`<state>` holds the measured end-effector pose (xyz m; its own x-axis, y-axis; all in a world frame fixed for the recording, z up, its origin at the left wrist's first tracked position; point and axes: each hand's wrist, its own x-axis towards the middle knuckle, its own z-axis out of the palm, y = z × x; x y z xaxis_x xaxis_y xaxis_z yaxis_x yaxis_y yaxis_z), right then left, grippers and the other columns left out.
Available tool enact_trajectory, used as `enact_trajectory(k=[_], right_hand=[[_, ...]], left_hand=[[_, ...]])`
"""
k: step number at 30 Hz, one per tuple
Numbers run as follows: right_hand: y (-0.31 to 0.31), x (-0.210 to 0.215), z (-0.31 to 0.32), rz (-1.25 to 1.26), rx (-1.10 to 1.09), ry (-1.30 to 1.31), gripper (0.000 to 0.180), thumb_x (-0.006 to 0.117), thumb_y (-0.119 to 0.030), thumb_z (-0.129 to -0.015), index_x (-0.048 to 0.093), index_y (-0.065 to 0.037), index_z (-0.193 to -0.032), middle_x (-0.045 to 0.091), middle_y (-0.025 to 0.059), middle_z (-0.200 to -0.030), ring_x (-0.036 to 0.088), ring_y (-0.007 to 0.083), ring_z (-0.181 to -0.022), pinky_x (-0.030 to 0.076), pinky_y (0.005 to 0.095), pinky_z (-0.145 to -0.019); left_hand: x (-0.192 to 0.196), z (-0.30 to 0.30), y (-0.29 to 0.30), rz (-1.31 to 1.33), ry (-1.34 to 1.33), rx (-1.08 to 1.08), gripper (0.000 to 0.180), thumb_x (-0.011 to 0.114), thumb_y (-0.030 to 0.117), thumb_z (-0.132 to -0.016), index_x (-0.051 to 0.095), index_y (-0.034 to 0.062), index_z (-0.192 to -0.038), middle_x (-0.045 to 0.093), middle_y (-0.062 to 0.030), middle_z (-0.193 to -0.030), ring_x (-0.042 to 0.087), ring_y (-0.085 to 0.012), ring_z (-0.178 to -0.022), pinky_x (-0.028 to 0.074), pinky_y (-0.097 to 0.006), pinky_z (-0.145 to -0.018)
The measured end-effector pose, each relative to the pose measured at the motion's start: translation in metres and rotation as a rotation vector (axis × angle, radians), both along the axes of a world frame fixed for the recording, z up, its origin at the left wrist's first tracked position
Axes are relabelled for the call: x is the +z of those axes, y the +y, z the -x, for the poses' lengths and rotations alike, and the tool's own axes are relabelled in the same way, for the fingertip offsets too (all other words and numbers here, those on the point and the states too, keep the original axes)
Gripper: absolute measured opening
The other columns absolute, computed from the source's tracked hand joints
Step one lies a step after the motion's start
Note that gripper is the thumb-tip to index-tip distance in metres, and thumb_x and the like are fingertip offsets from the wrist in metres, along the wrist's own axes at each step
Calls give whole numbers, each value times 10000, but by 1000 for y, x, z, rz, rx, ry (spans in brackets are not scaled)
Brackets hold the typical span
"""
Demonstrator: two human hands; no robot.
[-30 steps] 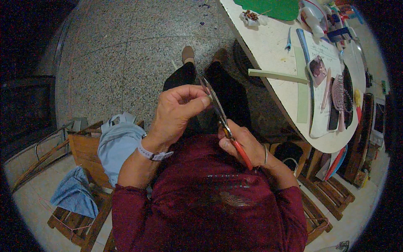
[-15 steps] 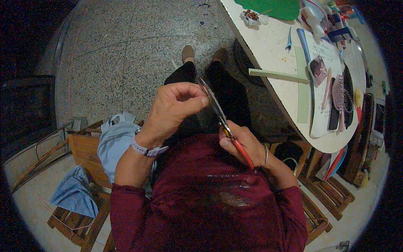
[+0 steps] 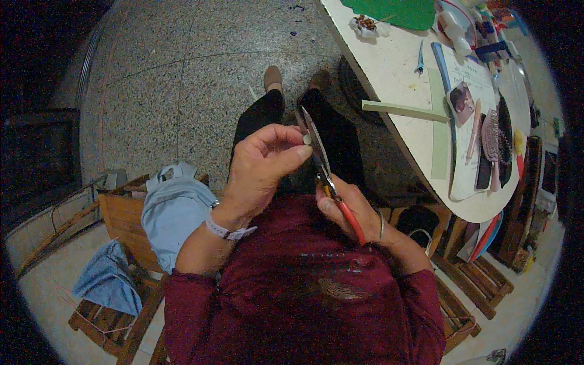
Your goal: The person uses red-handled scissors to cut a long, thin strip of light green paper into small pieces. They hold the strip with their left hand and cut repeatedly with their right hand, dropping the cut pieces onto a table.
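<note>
I sit on a wooden seat, my legs in dark trousers stretched out over the speckled floor. My right hand point(image 3: 351, 207) grips red-handled scissors point(image 3: 328, 177) whose long blades point up and away from me. My left hand point(image 3: 263, 163) is raised beside the blades, its fingertips pinching a small pale piece point(image 3: 307, 139) right against the blade edge. A white band sits on my left wrist and a thin bangle on my right wrist.
A white round table point(image 3: 395, 79) at the right carries a green sheet point(image 3: 401, 12), pale green strips point(image 3: 404, 111), a photo, a pen, a hairbrush and bottles. A light blue bag point(image 3: 173, 210) lies on a wooden chair to my left, with a blue cloth point(image 3: 106, 283) lower down.
My left hand has shifted slightly along the blades while still pinching the small piece. My right hand keeps the scissors in about the same place.
</note>
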<state>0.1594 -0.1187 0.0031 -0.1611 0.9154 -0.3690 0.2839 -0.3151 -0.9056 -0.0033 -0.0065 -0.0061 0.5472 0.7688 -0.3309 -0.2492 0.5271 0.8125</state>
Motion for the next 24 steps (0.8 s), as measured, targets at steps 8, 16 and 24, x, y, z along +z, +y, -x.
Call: enact_trajectory(k=[8,16,24], right_hand=[[-4,-2,6,-14,-52,11,271,588,-261,-878,462,-30,-944,568,132,-697,577,241,-619,470,383,-593],[-2,0,5,-9,-39,-29,296,602,-273,-869,461,-24,-942,575,139,-703,601,273,-640,475,394,-603],[-1,-2,-2,-26,18,-5,321,602,-302,-876,447,-35,-966,580,130,-740,606,269,-667,478,396,-619]], left_hand=[[-3,-8,-10,84,-19,99,160,611,66,-872,597,-23,-1004,635,-97,-970,610,-155,-888,490,-288,-827],[-8,-9,-11,36,-32,96,169,584,71,-888,590,-35,-1020,634,-136,-1004,628,-203,-915,505,-332,-850],[-1,-2,0,-4,36,8,140,602,43,-863,605,-39,-977,610,-148,-1058,623,-215,-927,507,-340,-849]])
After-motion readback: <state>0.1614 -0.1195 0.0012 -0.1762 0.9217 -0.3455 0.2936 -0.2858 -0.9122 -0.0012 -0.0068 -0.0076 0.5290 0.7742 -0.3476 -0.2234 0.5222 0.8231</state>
